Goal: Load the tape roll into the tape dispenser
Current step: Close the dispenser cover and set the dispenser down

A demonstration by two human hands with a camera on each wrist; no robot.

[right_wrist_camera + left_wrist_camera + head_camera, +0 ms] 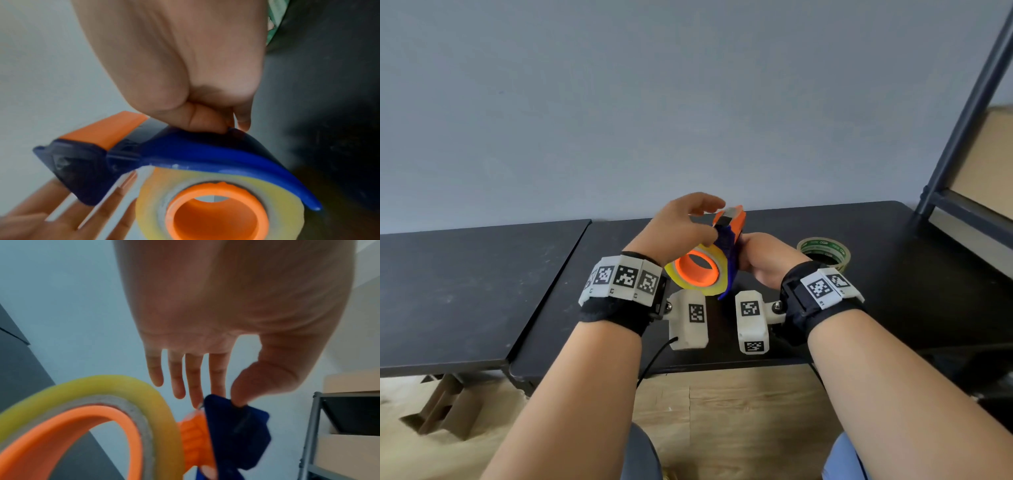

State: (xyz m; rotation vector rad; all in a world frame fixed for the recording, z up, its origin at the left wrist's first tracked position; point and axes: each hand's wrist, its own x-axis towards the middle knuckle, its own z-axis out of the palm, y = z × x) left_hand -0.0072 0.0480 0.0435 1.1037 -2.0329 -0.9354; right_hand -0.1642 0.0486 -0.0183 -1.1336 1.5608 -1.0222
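Observation:
The blue and orange tape dispenser [729,246] is held above the black table [893,291], its orange head pointing away. A yellowish tape roll [714,251] sits on its orange hub [697,270]. My right hand [760,260] grips the blue back of the dispenser [195,154] with curled fingers [205,120]. My left hand [715,221] is at the head: its thumb [238,395] and forefinger pinch the blue front piece [236,431], and the other fingers are straight. A clear strip of tape [133,180] runs from the roll [277,194] towards the head.
A second tape roll with green print [823,253] lies flat on the table right of my right hand. A second black table [465,291] adjoins on the left. A dark metal shelf frame [962,120] stands at the right. Folded cardboard [445,404] lies on the wooden floor.

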